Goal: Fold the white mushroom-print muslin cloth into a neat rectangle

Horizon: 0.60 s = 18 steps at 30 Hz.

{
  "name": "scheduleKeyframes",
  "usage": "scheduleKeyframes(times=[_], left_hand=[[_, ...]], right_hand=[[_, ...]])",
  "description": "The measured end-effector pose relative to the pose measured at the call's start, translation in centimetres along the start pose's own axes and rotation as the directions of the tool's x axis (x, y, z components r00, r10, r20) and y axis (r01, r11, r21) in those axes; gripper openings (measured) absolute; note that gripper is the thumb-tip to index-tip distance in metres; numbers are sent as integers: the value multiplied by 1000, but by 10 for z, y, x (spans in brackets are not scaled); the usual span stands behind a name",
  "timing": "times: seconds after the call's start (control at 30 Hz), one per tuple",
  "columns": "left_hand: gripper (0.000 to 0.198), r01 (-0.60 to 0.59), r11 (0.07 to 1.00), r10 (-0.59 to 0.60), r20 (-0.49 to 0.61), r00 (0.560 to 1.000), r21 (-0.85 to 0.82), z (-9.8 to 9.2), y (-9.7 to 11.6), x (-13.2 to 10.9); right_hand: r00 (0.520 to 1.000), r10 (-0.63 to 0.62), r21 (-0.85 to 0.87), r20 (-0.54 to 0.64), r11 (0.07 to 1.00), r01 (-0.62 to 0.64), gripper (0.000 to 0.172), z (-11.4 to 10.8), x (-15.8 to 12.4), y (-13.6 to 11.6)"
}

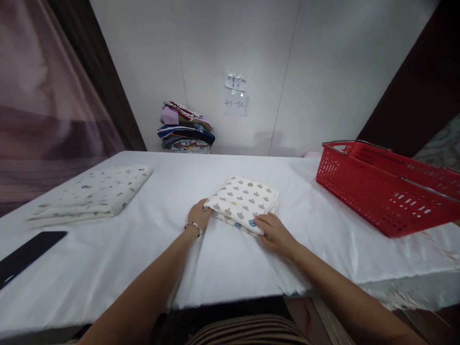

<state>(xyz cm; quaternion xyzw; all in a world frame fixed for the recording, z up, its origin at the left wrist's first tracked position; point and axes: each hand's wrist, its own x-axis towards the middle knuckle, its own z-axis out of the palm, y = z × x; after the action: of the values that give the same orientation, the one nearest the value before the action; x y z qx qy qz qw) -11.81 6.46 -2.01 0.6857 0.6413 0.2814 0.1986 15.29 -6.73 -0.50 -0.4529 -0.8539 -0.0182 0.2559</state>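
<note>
A folded white cloth [240, 200] with grey, green, yellow and blue mushroom prints lies on the white-covered table in front of me. At its left corner, my left hand [200, 213] is closed round the edge, its fingertips partly hidden by the fabric; a bracelet circles that wrist. My right hand [276, 234] grips the cloth's near right corner, with fingers on top and the thumb low at the edge. The folded layers show along the near side.
To the left lies another folded, printed white cloth [97, 191], with a dark flat phone-like object [27, 254] nearer me. A red basket [373, 191] with metal handles stands at the right. Behind the table's far edge rises a fabric stack [187, 129], below paper signs [236, 103] on the wall.
</note>
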Motion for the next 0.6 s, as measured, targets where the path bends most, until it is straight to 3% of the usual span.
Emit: scheduleKeyframes(times=[0.23, 0.4, 0.6], left_hand=[[38, -11, 1000, 11, -2, 1000, -15, 2, -3, 6], [40, 40, 996, -37, 34, 999, -82, -2, -5, 9], [42, 25, 993, -18, 62, 998, -113, -5, -6, 10]], right_hand=[[993, -108, -77, 47, 991, 112, 47, 0, -5, 11], [997, -77, -73, -15, 994, 76, 49, 12, -19, 8], [996, -91, -113, 18, 989, 93, 59, 14, -24, 5]])
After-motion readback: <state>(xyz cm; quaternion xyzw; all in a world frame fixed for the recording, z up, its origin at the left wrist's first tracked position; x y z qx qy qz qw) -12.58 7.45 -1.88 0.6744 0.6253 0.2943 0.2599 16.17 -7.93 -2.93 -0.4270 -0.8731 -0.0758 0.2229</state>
